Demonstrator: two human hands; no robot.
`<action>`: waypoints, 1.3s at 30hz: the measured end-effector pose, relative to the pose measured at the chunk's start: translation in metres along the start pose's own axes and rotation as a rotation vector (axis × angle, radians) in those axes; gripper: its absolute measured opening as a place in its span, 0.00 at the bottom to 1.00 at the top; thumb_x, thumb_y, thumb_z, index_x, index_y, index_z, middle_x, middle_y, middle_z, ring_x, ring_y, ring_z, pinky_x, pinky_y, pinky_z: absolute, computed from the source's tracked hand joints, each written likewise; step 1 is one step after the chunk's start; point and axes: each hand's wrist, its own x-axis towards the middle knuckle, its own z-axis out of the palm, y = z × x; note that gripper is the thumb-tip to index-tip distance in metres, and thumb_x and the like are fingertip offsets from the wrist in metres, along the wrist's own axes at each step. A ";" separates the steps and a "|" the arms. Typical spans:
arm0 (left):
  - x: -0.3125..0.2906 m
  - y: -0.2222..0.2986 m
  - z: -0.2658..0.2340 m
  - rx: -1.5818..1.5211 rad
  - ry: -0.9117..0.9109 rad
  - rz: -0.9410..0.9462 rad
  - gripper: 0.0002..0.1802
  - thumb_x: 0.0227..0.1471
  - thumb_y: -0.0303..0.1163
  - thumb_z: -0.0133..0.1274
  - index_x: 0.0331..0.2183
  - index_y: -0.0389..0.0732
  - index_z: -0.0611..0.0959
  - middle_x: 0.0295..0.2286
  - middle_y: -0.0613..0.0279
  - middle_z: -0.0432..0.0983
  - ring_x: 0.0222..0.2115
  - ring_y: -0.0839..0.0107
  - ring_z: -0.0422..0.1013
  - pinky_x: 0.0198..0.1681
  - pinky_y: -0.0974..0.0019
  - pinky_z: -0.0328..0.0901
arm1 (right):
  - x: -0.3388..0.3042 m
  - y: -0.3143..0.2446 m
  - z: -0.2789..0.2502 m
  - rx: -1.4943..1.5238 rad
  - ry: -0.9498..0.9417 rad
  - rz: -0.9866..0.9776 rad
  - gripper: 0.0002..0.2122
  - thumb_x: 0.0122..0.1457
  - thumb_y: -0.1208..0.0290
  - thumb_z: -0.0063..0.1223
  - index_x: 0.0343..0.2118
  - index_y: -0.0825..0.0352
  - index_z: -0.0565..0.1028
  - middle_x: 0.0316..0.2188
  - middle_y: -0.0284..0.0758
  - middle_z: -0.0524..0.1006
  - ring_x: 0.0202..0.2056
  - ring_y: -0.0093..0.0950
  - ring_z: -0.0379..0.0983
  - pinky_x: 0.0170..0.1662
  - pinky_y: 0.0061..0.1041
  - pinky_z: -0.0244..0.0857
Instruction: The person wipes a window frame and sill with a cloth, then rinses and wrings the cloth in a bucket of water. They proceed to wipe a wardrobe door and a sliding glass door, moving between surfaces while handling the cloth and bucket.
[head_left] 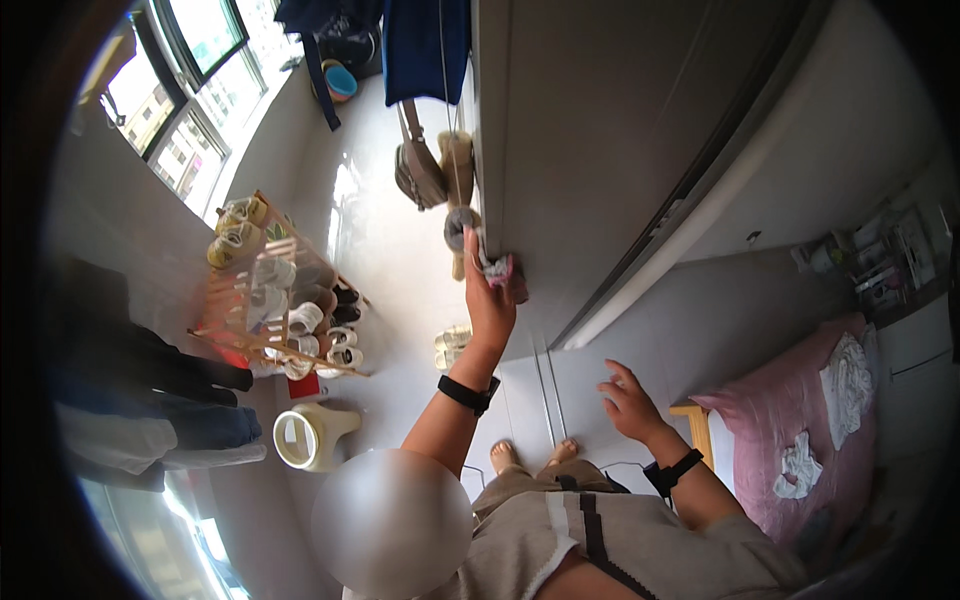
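Observation:
My left hand (490, 305) is raised at the edge of a tall grey door panel (590, 170). It holds a small crumpled pink and white cloth (497, 268) between thumb and fingers, close against that edge. Just beyond the fingertips hangs a grey fuzzy thing (460, 226), its kind unclear. My right hand (630, 402) is lower and to the right, in the air with fingers apart and nothing in it. Dark bands (465, 395) circle both wrists.
A brown bag (418, 172) and blue cloth (425, 55) hang beyond my left hand. A wooden shoe rack (250, 320) and cream bin (297, 438) stand left, near hanging clothes (160, 420). To the right is a bed with pink bedding (750, 420). Floor tracks (548, 390) run before my feet.

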 end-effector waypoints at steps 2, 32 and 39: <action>0.034 0.050 0.001 0.136 0.104 0.251 0.38 0.50 0.16 0.49 0.61 0.36 0.56 0.53 0.44 0.66 0.37 0.59 0.75 0.34 0.66 0.71 | -0.004 0.000 -0.002 0.002 0.028 -0.054 0.09 0.51 0.78 0.53 0.37 0.67 0.75 0.56 0.42 0.63 0.47 0.37 0.69 0.50 0.34 0.67; -0.046 0.148 -0.011 0.090 -0.127 0.045 0.20 0.55 0.33 0.56 0.47 0.37 0.74 0.32 0.59 0.79 0.32 0.73 0.76 0.35 0.67 0.70 | 0.066 -0.072 -0.062 0.689 -0.006 -0.476 0.28 0.59 0.68 0.55 0.61 0.61 0.57 0.60 0.38 0.57 0.57 0.38 0.61 0.55 0.34 0.61; -0.043 0.147 -0.003 -0.201 -0.593 0.049 0.38 0.61 0.55 0.39 0.63 0.42 0.55 0.64 0.55 0.39 0.65 0.60 0.37 0.65 0.57 0.39 | 0.095 -0.130 -0.083 0.827 0.251 -0.671 0.33 0.53 0.66 0.63 0.61 0.63 0.60 0.55 0.39 0.65 0.53 0.33 0.66 0.53 0.29 0.62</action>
